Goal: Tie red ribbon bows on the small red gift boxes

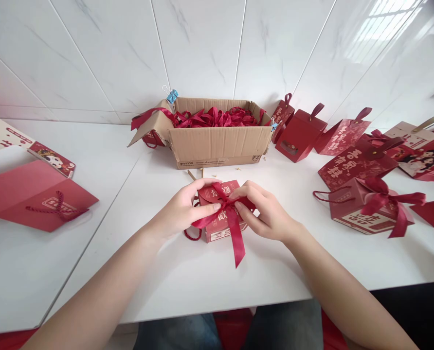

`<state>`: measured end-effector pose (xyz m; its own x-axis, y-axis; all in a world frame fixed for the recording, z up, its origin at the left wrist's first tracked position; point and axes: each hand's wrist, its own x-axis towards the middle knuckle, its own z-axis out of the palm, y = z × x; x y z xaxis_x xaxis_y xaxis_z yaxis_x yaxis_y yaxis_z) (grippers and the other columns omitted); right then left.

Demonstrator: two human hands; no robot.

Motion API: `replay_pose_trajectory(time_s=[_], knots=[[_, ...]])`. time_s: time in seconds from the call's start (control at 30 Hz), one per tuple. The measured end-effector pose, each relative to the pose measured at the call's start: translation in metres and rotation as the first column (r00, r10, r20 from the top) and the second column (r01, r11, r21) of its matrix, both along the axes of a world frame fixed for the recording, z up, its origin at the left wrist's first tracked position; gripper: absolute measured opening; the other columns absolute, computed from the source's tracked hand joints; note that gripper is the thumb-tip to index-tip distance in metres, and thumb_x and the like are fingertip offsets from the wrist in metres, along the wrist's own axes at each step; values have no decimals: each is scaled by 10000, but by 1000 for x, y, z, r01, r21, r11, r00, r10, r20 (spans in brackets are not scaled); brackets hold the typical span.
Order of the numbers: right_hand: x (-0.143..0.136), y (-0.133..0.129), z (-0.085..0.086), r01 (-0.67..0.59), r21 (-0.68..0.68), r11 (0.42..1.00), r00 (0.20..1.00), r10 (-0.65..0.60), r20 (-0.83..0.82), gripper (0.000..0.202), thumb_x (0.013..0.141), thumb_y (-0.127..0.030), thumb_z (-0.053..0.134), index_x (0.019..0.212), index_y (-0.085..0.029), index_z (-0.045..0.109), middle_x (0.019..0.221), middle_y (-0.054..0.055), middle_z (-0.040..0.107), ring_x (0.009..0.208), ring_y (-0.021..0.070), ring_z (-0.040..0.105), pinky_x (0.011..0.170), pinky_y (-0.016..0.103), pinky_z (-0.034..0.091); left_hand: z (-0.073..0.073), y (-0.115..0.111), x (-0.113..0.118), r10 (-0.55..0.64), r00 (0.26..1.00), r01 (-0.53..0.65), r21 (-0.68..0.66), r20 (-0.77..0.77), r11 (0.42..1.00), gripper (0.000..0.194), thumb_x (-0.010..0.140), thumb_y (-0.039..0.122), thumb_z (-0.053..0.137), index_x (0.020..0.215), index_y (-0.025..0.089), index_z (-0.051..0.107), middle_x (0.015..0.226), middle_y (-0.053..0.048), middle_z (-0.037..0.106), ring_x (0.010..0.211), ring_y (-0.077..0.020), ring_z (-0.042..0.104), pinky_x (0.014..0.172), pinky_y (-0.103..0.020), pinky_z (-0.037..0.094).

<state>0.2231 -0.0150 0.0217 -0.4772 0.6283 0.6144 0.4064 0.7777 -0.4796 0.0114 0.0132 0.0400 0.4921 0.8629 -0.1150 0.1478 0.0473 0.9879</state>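
In the head view, a small red gift box (220, 226) with pale lettering stands on the white table before me. A dark red satin ribbon (236, 243) crosses its top, gathered at the middle, one tail hanging over the near side. My left hand (180, 209) is closed around the box's left side, its thumb pressing on top by the ribbon and its fingers on the far side. With thumb and fingertips together, my right hand (266, 211) pinches the ribbon near its centre. A red rope handle (192, 236) loops out at the box's left; the far side is partly hidden.
Behind stands an open cardboard box (220, 146) of red ribbons, with blue binder clips. A red gift box with a bow (363, 209) and several red bags are to the right. A large red bag (38, 194) lies left. Another person's hand shows at the right edge.
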Motion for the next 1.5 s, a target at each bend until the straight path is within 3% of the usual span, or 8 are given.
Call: replay_pose_trajectory(time_s=[0.43,0.6,0.73,0.93,1.17,1.27,1.37,1.5], knots=[[4,0,-2,16,27,1000,1000,-16,10,329,864,-31,439,1104,-190,598,875,42,510,695,115,510,601,263,474,4,1,-3,-55,997,61,-94,63,994,425,812,225,627,1221,226,512,1064,-61,650,1029,-228,604,796,-336,509],[8,0,1,20,48,999,999,-22,36,319,882,-39,442,1120,-170,610,862,41,518,678,103,511,590,247,478,4,1,-4,-31,998,33,-44,53,998,495,801,184,586,1273,274,467,1287,-63,540,1082,-229,576,829,-349,502],[9,-1,3,-11,63,998,997,5,83,378,880,-30,406,1145,-199,615,918,54,568,712,110,553,614,255,506,0,0,-4,-52,999,53,145,-15,988,301,810,183,539,1095,279,536,1316,-42,503,1177,-267,518,917,-433,469],[8,-3,7,0,94,996,990,-13,139,383,869,-33,404,1127,-178,646,908,71,600,719,134,570,627,287,524,-6,0,-5,99,955,84,575,-279,814,131,767,195,556,763,257,671,1399,7,476,1368,-311,250,1137,-544,196],[8,-3,9,3,118,993,986,-23,167,366,868,-44,404,1099,-173,657,874,65,587,663,121,545,587,266,500,-9,-2,5,254,936,-86,541,-245,837,280,844,454,583,693,236,672,1284,-37,603,1345,-281,308,1120,-494,253],[8,-3,10,5,132,991,984,-28,175,372,856,-28,395,1081,-164,658,860,64,579,652,120,535,586,264,490,-11,-4,9,325,922,-161,551,-213,819,243,762,430,690,888,236,614,1282,-57,576,1305,-272,371,1084,-475,309],[8,-4,10,10,147,989,984,-36,175,376,850,-26,391,1079,-164,655,832,55,569,627,116,507,569,262,479,-13,-3,10,304,934,-187,467,-189,865,414,761,445,692,1110,256,576,1325,-64,539,1315,-261,383,1081,-458,325],[8,-5,10,42,147,988,978,-71,195,377,866,-51,380,1086,-181,657,781,41,547,614,123,485,550,266,466,-14,-3,13,283,950,-213,389,-133,896,379,761,499,684,1033,236,661,1350,-63,537,1332,-270,387,1102,-440,318]])
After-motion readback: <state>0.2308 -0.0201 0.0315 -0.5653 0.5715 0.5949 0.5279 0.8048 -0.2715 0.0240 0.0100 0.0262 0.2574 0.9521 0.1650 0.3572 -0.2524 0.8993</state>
